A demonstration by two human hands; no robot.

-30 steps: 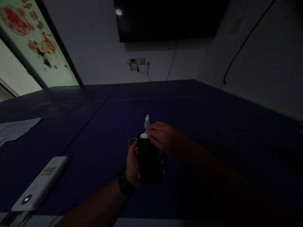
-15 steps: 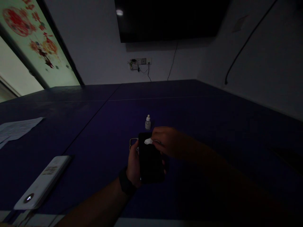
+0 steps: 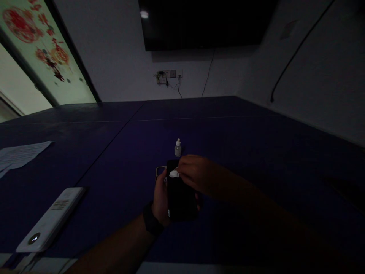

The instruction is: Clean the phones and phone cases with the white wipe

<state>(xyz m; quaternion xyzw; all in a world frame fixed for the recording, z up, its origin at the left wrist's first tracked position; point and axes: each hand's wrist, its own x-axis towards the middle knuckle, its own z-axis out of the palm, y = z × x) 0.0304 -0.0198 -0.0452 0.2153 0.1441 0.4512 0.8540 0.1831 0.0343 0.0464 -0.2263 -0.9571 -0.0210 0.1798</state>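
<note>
Here, a small clear bottle with a white dropper-style cap (image 3: pixel 178 150) stands upright and capped just beyond the hands; its contents look greyish, though the fill level is too dim to tell; it rests on a broad, dark blue-purple table (image 3: pixel 242 144), which also bears a white, oblong device with a round display (image 3: pixel 51 219) and white printed sheets (image 3: pixel 23 156) at the left; behind, a black flat television (image 3: pixel 211 23) hangs on a dim grey wall (image 3: pixel 119 64); a black, flat, rectangular phone (image 3: pixel 182 201) lies in the left hand (image 3: pixel 161 199), which is clasped around it; its long axis runs away from the person, far end towards the bottle and slanting slightly left; the right hand (image 3: pixel 195 170) pinches a crumpled white wipe (image 3: pixel 173 174) over the phone's far end.
</note>
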